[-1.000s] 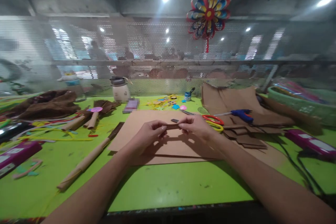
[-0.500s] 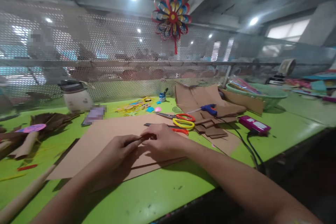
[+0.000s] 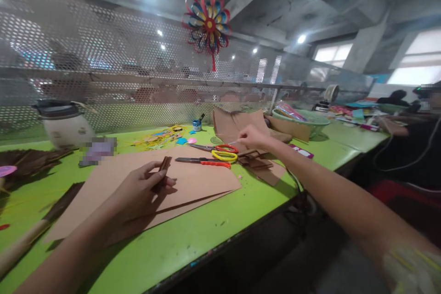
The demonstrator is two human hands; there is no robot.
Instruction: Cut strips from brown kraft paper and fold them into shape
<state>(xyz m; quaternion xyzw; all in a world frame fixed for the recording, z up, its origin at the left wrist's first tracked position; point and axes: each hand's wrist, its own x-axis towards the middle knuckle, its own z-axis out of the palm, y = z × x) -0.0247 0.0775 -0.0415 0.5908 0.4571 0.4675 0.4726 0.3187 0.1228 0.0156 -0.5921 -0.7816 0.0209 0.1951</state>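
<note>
My left hand (image 3: 146,183) is closed on a small folded strip of brown paper (image 3: 166,165), pinched between thumb and fingers above a large brown paper sheet (image 3: 196,183). Farther right, my right hand (image 3: 254,138) reaches over the hot glue gun, fingers closed around it; the blue body is hidden behind the hand, and a pale thin end (image 3: 233,142) shows at the fingertips. Just left of that hand lie scissors with red and yellow handles (image 3: 224,155) and an orange-handled cutting tool (image 3: 215,164). Folded brown paper pieces (image 3: 260,164) lie beneath its wrist.
A green basket (image 3: 312,120) stands behind brown cardboard (image 3: 291,129). On the left are a white jug (image 3: 69,128), a phone (image 3: 98,150) and a wooden rod (image 3: 24,248). A small blue jar (image 3: 196,125) sits near the mesh partition. Another person (image 3: 413,138) sits at far right.
My right hand has left the folded paper and moved right and forward to the glue gun. My left hand keeps the paper and has tilted it upright. The view has turned right.
</note>
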